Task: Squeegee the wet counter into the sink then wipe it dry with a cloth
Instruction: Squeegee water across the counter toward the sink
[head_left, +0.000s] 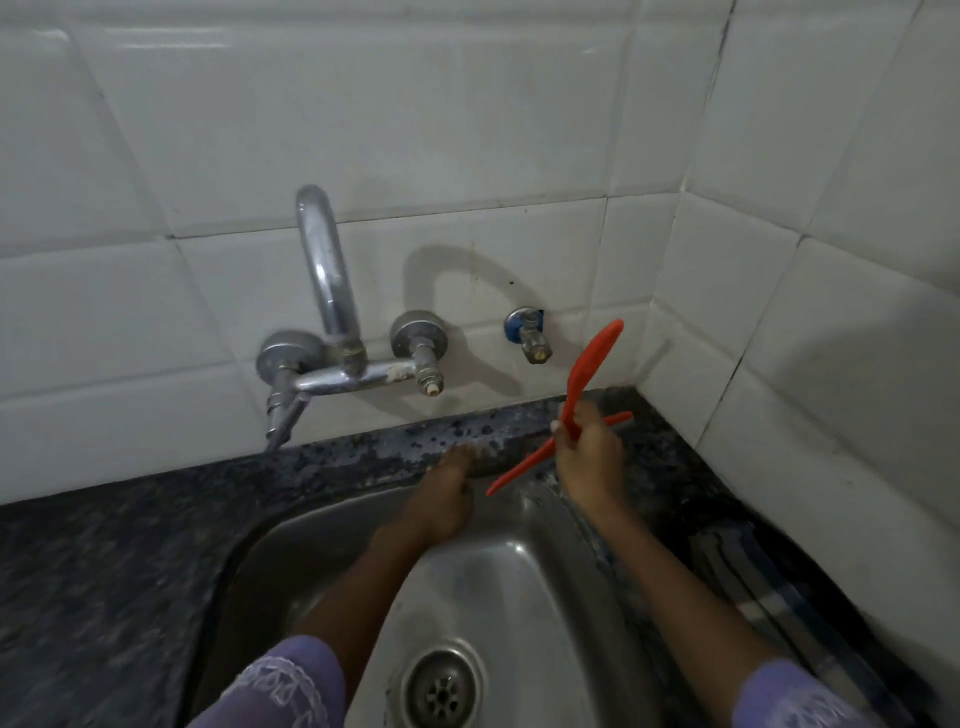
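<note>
Head view: right hand (589, 457) clenched around the red plastic squeegee (582, 400), handle rising above the fingers, blade crossing below them, over the stainless steel sink's (545, 582) far rim. Left hand (441, 504) flat, fingers released, fingertips on the dark speckled granite counter (156, 519) just beyond that rim.

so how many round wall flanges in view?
3: left faucet flange, right faucet flange, and a blue-edged one behind the small valve further right. None seems hidden.
</note>
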